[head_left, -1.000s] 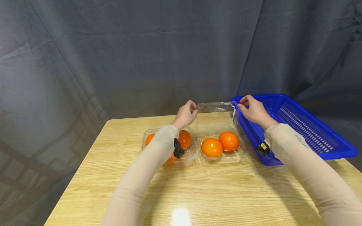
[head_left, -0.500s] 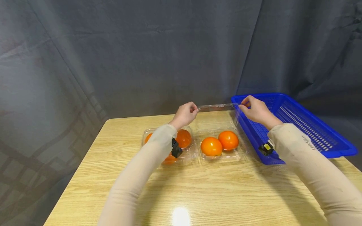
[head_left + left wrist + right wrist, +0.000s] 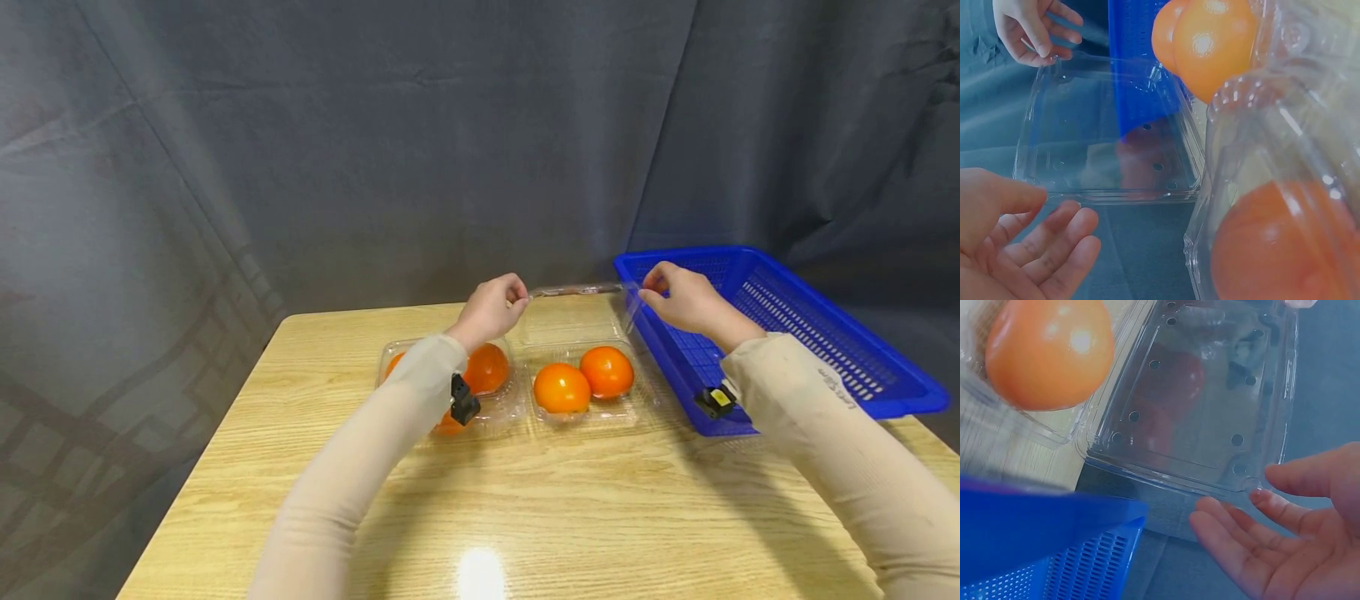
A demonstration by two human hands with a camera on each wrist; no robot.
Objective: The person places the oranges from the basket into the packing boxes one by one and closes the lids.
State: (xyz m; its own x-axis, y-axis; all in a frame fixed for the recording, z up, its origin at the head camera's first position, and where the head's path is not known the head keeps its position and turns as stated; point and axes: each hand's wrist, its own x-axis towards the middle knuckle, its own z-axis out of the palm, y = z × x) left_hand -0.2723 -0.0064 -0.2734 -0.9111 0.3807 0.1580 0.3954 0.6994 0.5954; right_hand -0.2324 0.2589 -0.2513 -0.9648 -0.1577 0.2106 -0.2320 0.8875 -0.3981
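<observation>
A clear plastic clamshell box point(image 3: 585, 427) on the table holds two glossy, round orange fruits point(image 3: 562, 388), its hinged lid point(image 3: 573, 320) raised at the far side. My left hand point(image 3: 491, 308) pinches the lid's left front corner between thumb and fingers. At the opposite corner, my right hand point(image 3: 682, 296) pinches the lid's edge, as the right wrist view shows too. Left of this box sits a second clear clamshell point(image 3: 498, 425), closed over several similar fruits point(image 3: 486, 368); my left forearm partly hides it.
A blue plastic basket point(image 3: 825, 333) stands at the right, close beside the clamshell, with my right forearm passing over its near side. The wooden table point(image 3: 570, 508) stretches toward me. A dark grey curtain point(image 3: 450, 150) hangs behind the table's far edge.
The lid's free edge has come down slightly, with both hands sinking along with it. My right hand has also shifted a little to the right.
</observation>
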